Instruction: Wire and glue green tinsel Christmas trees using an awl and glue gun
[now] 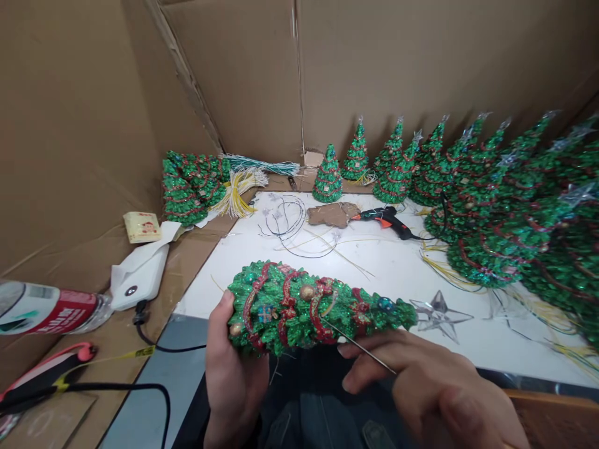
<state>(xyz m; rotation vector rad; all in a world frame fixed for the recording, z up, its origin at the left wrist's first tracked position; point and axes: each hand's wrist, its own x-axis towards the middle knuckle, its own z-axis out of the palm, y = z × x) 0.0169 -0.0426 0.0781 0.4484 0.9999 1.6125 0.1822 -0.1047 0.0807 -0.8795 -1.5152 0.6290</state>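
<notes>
My left hand (238, 374) is wrapped round the wide base of a green glittery Christmas tree figurine (299, 312). The tree lies on its side above the table's near edge, its tip pointing right. Red garlands, gold balls and small gift shapes decorate it, and a clear plastic star (440, 317) sits at its tip. From below right, my right hand (435, 380) grips a thin metal rod (369, 354); its point meets the tree's side near a red garland, by a short pale strand. The rod's other end is hidden in my fingers.
Many similar trees (491, 243) stand at the right and back. A black glue gun (388, 221) lies by a cardboard scrap (330, 214). Wire bundles (243, 190), loose dark wires (285, 224), a white device (145, 280) and a plastic bottle (51, 308) are to the left.
</notes>
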